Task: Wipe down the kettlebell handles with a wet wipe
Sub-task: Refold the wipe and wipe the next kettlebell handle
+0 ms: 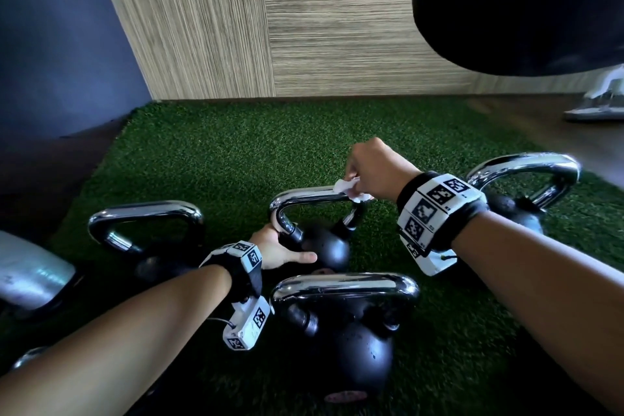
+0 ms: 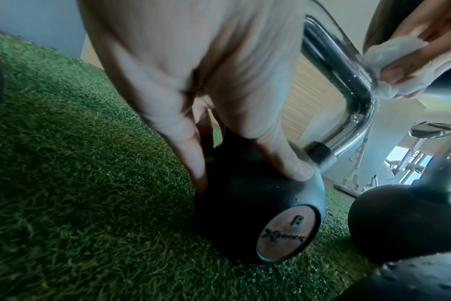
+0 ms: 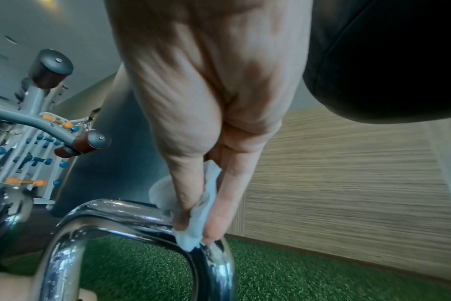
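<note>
Right hand [image 1: 369, 169] pinches a crumpled white wet wipe [image 1: 349, 188] between thumb and fingers [image 3: 219, 211], pressing it onto the right end of the chrome loop handle [image 1: 305, 199] of the black round kettlebell [image 1: 329, 250] in the middle of the green artificial turf mat [image 1: 219, 152]. Left hand [image 1: 282, 250] steadies that kettlebell, thumb and fingers [image 2: 291, 167] spread on the ball beside the handle's left post. A second black kettlebell [image 1: 351, 344] sits just in front, another one [image 1: 148, 240] towards the mat's left edge, one more [image 1: 526, 186] near its right edge.
</note>
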A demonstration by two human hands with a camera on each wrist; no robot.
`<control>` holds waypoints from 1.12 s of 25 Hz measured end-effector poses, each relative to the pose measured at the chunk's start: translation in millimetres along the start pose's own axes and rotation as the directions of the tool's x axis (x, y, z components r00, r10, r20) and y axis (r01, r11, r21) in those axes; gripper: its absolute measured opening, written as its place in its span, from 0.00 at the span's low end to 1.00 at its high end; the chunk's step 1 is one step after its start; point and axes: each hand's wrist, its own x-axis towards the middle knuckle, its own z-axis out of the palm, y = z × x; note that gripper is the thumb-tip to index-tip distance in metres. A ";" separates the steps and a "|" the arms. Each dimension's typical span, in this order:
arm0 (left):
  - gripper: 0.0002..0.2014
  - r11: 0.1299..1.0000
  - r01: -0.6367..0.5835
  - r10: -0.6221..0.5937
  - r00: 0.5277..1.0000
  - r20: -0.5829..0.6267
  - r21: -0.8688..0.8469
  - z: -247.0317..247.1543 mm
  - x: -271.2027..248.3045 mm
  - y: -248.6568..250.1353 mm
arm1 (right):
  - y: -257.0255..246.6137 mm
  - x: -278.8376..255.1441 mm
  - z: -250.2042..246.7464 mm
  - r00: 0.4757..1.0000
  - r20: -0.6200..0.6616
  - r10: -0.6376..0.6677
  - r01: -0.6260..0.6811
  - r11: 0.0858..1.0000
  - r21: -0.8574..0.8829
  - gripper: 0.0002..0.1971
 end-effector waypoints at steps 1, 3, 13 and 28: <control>0.43 1.000 -0.007 0.007 1.000 0.003 -0.001 0.1 1.1 -1.4 | 0.1 -0.3 -1.9 1.000 -0.001 0.011 -0.011 1.000 0.006 0.15; 0.44 1.000 -0.012 0.012 1.000 0.000 0.006 -0.2 2.3 -2.3 | -5.8 1.3 -3.3 0.999 0.035 0.002 0.000 0.998 -0.063 0.15; 0.49 0.998 0.037 -0.037 0.999 0.009 0.042 -2.4 -5.8 2.4 | 43.6 -3.9 10.5 0.988 0.102 0.114 -0.120 0.991 0.055 0.08; 0.19 0.944 0.205 -0.301 0.853 0.427 0.258 -46.5 -27.8 23.2 | 57.4 -14.2 17.7 0.838 0.530 0.132 -0.267 0.945 0.187 0.09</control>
